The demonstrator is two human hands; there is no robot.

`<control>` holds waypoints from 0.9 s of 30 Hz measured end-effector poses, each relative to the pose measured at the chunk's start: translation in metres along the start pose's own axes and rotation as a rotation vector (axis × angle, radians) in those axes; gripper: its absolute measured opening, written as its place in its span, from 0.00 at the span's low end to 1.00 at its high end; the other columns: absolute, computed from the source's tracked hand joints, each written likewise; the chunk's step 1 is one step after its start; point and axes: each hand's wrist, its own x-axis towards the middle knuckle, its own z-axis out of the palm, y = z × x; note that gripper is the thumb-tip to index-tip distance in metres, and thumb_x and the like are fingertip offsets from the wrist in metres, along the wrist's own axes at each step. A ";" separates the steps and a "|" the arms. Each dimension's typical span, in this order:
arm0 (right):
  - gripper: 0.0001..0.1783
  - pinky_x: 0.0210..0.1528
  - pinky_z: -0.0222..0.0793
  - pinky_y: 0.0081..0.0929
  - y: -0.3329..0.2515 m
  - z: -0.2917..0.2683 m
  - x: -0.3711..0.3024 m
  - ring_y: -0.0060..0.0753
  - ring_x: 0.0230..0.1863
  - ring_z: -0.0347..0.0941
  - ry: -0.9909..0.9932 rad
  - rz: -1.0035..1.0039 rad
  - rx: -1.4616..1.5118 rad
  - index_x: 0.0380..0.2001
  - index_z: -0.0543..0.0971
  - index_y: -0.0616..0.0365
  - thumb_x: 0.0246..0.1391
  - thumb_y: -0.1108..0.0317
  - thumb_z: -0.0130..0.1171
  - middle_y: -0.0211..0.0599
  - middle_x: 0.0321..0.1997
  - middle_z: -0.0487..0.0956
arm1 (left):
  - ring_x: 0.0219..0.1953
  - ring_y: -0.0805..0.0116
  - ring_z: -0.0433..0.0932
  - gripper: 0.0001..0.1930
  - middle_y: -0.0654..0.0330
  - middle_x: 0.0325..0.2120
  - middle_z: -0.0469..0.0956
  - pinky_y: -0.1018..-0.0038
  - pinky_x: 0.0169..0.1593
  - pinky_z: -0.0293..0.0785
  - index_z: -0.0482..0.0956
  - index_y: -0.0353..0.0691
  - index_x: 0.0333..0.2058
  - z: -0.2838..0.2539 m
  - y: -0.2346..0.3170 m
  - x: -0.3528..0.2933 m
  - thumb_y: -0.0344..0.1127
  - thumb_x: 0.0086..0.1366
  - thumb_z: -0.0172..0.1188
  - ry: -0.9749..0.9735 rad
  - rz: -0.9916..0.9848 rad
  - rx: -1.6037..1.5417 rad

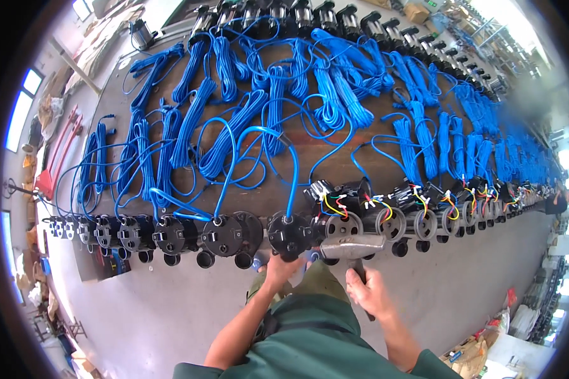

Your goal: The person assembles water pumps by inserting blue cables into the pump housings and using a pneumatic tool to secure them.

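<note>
Hammering appeared in hand: right hand (368, 293) gripped hammer (352, 247), left hand (282, 270) sat at black housing (287, 232), grip untellable; next move likely wanted steady aim.

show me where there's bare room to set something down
Best patch: brown tabletop mid-bench, between the blue cable bundles and the near row of black housings, though loose cables cross it. Grey floor also shows bare below that row, left and right. Crowded: the far edge, lined with metal-bodied units, and the right, packed with bundles.
</note>
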 end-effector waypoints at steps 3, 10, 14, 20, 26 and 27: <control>0.28 0.24 0.62 0.23 0.032 0.004 0.004 0.16 0.22 0.67 -0.051 0.084 0.082 0.28 0.74 0.59 0.70 0.44 0.61 0.24 0.21 0.73 | 0.29 0.66 0.80 0.17 0.62 0.31 0.81 0.65 0.33 0.78 0.82 0.39 0.41 0.027 -0.037 0.040 0.33 0.53 0.75 0.296 0.302 0.021; 0.26 0.21 0.58 0.22 0.014 -0.006 0.000 0.15 0.21 0.64 -0.081 0.182 0.323 0.27 0.73 0.58 0.73 0.48 0.58 0.23 0.20 0.71 | 0.38 0.69 0.79 0.30 0.65 0.39 0.81 0.69 0.41 0.78 0.76 0.39 0.55 0.043 -0.082 0.066 0.27 0.52 0.75 0.489 0.585 -0.097; 0.23 0.21 0.59 0.21 0.019 -0.001 -0.007 0.15 0.20 0.62 -0.132 0.174 0.131 0.32 0.73 0.59 0.75 0.50 0.56 0.23 0.21 0.69 | 0.26 0.75 0.74 0.25 0.68 0.30 0.78 0.75 0.28 0.71 0.79 0.41 0.47 0.047 -0.159 0.107 0.26 0.52 0.79 0.493 0.470 -0.297; 0.26 0.20 0.56 0.19 0.004 -0.007 0.003 0.15 0.18 0.59 -0.006 0.105 0.352 0.33 0.72 0.59 0.76 0.46 0.50 0.24 0.19 0.68 | 0.18 0.78 0.68 0.16 0.71 0.22 0.74 0.75 0.20 0.63 0.80 0.42 0.39 0.046 -0.099 0.070 0.28 0.54 0.77 0.400 0.223 -0.332; 0.22 0.22 0.60 0.21 0.021 0.021 0.010 0.14 0.21 0.66 -0.091 0.385 0.486 0.29 0.75 0.56 0.71 0.50 0.61 0.22 0.23 0.73 | 0.19 0.78 0.69 0.16 0.69 0.25 0.76 0.75 0.22 0.65 0.80 0.42 0.39 0.041 -0.127 0.100 0.28 0.54 0.77 0.493 0.553 -0.211; 0.22 0.22 0.60 0.21 0.023 0.017 0.010 0.14 0.21 0.66 -0.017 0.333 0.369 0.29 0.75 0.57 0.71 0.51 0.61 0.22 0.22 0.73 | 0.20 0.78 0.70 0.16 0.69 0.26 0.76 0.74 0.22 0.66 0.80 0.42 0.39 0.038 -0.105 0.091 0.28 0.54 0.76 0.479 0.585 -0.155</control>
